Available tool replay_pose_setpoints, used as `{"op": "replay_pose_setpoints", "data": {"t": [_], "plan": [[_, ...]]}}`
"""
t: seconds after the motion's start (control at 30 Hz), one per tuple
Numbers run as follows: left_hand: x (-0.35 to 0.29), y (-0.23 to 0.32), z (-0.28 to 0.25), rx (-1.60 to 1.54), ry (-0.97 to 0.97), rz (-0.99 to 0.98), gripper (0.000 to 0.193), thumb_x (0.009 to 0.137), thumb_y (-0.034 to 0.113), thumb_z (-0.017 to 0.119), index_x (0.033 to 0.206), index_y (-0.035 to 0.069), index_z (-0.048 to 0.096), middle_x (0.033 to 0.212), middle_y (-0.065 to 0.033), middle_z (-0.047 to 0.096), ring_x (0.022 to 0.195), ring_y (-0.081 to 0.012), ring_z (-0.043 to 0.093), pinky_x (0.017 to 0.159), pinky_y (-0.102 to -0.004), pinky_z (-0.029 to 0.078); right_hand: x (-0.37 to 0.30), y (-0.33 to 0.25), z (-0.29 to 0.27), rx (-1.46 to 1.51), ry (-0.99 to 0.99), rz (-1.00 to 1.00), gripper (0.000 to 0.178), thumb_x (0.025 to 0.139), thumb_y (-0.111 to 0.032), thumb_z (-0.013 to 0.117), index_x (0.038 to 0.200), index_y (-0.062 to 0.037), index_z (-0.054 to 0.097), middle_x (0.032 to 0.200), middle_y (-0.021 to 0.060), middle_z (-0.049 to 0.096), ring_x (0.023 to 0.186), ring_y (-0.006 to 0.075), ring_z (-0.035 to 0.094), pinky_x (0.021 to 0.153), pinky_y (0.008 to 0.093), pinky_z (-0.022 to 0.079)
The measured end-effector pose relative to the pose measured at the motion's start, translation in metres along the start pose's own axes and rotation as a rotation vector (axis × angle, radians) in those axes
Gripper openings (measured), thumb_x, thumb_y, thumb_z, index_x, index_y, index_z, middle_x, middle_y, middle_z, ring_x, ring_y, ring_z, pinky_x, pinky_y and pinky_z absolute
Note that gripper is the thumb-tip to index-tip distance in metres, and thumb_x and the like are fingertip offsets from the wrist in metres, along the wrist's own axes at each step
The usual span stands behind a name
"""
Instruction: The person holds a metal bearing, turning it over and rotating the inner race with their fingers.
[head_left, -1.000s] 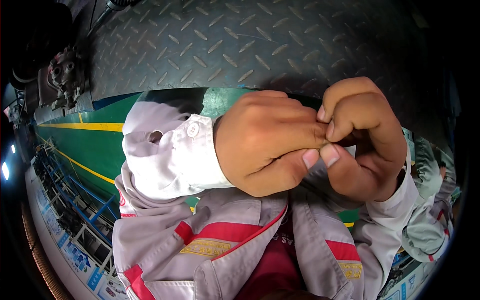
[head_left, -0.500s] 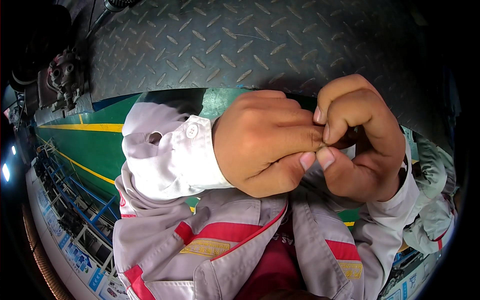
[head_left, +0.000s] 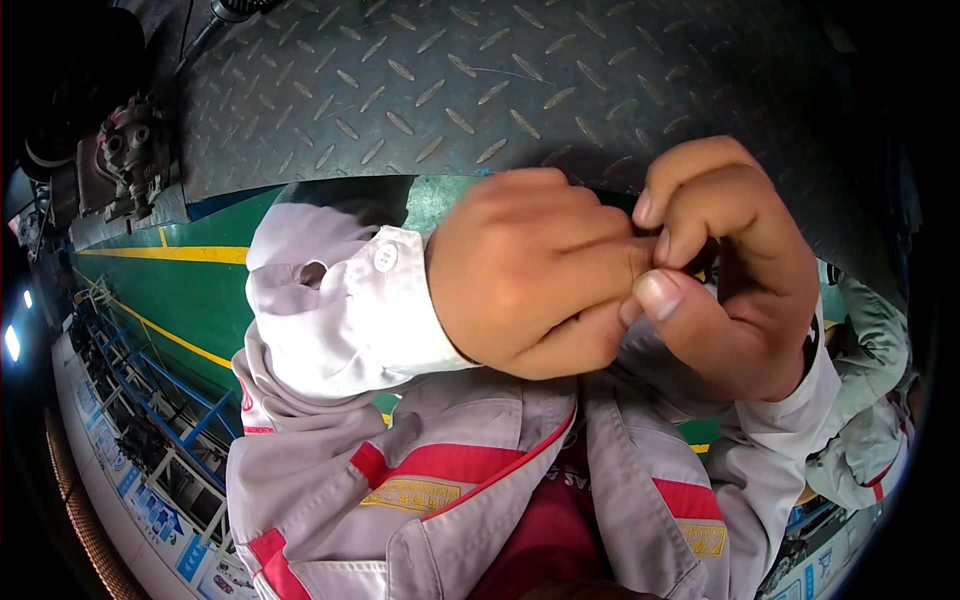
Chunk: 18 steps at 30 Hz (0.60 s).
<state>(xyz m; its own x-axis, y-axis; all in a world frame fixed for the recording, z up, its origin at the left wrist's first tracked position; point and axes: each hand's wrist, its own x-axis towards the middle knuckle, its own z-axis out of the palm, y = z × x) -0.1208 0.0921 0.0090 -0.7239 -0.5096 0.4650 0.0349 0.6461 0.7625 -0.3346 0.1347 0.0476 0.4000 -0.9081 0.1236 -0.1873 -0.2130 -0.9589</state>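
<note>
Both hands meet close under the head camera, fingertip to fingertip. Left hand point(head_left: 530, 275) is curled into a closed grip, knuckles up, its fingers folded toward the palm. Right hand point(head_left: 725, 270) is also curled closed, with its thumb point(head_left: 665, 300) pressed against the left hand's fingertips and its index finger bent over the contact point. Whatever is pinched between the fingertips is hidden by the fingers themselves; its kind cannot be told.

Left forearm wears a pale grey sleeve point(head_left: 340, 300) with a buttoned cuff; one white button point(head_left: 384, 257) shows near the wrist. Right wrist carries a matching grey cuff point(head_left: 785, 415). Below the hands lies an open grey work jacket point(head_left: 400, 490) with red stripes and yellow patches, over a red shirt point(head_left: 555, 530).

Behind the hands, a dark metal tread plate point(head_left: 450, 90) with a raised diamond pattern fills the upper view. A green floor point(head_left: 190, 280) with yellow lines runs at left. A grey metal part point(head_left: 130, 155) sits at the plate's left edge. A second person's grey sleeve point(head_left: 870, 400) shows at the far right.
</note>
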Motion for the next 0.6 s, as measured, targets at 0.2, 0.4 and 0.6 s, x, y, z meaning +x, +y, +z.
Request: {"op": "replay_pose_setpoints", "data": {"t": [0.2,0.4,0.6], "plan": [[0.002,0.0,-0.009,0.086,0.047,-0.19,0.014,0.092,0.002,0.057,0.1,-0.001,0.067,0.088,-0.0123,0.068,0.072,-0.0242,0.065,0.068,-0.0351,0.053,0.001,0.017,0.001,-0.45,0.083,-0.245,0.031,0.083,-0.014,0.078,0.106,-0.0016,0.062,0.121,0.0236,0.062,0.106,0.0318,0.063,0.092,0.0393,0.051],[0.013,0.008,-0.014,-0.396,0.307,-0.558,0.049,0.098,0.013,0.053,0.143,-0.003,0.046,0.134,-0.0151,0.06,0.111,-0.0159,0.059,0.101,-0.0329,0.046,-0.001,0.009,0.019,-0.742,0.03,-0.326,0.028,0.074,-0.025,0.081,0.093,-0.0061,0.072,0.112,0.0124,0.071,0.119,0.0411,0.064,0.099,0.0508,0.052],[0.013,0.013,-0.02,-0.705,0.009,-0.65,0.051,0.1,0.016,0.06,0.146,-0.002,0.049,0.136,-0.0148,0.059,0.127,-0.0211,0.056,0.11,-0.037,0.043,-0.003,0.01,0.025,-0.754,-0.059,-0.399,0.029,0.067,-0.03,0.081,0.085,-0.0081,0.074,0.104,0.0058,0.071,0.12,0.0375,0.066,0.108,0.0662,0.042]]}}
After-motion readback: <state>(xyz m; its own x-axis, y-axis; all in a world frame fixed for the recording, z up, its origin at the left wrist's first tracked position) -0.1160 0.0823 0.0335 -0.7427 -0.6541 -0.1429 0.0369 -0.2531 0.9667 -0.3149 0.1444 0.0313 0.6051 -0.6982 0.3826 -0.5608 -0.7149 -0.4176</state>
